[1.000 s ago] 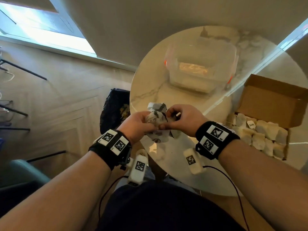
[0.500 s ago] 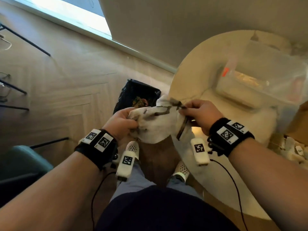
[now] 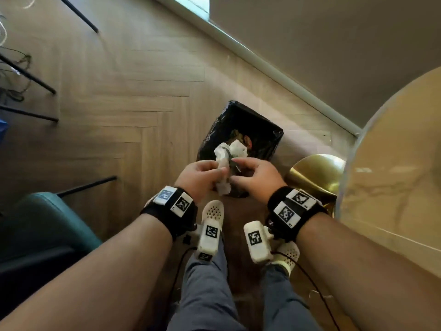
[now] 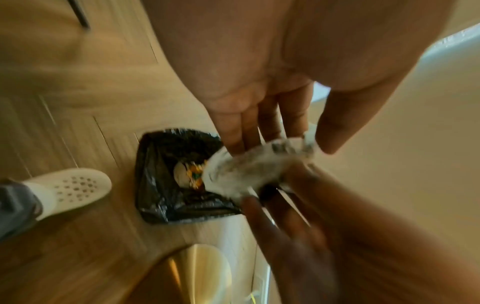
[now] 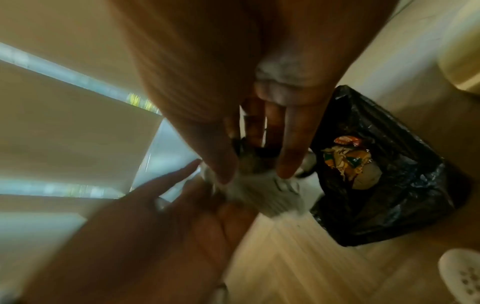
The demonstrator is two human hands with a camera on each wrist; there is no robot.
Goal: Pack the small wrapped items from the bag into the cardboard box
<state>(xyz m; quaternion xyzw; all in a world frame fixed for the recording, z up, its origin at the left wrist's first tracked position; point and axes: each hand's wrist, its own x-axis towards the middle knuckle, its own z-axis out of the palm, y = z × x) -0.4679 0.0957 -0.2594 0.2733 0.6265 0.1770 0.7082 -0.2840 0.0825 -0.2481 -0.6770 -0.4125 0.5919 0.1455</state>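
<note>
A crumpled white bag point(image 3: 235, 149) with dark print is pinched between both hands. My left hand point(image 3: 202, 174) grips its left side and my right hand point(image 3: 253, 174) grips its right side, thumbs on top. Both hold it in the air, right above an open black-lined bin point(image 3: 265, 134) on the floor. In the left wrist view the bag point(image 4: 244, 170) sits between my left fingers point(image 4: 241, 133) and thumb. The right wrist view shows the bag point(image 5: 272, 197), blurred, under my right fingertips point(image 5: 285, 168). Neither the cardboard box nor any wrapped items appear.
The bin holds colourful wrappers point(image 5: 348, 162). The round marble table point(image 3: 393, 163) stands at the right on a gold base point(image 3: 315, 173). A teal chair point(image 3: 43, 225) sits at the left. My white shoes point(image 3: 213, 211) stand just short of the bin on the wood floor.
Both hands carried the bag left, off the table edge, to above the bin, and it is now more crumpled. The view swung left; the box and clear tub left the frame.
</note>
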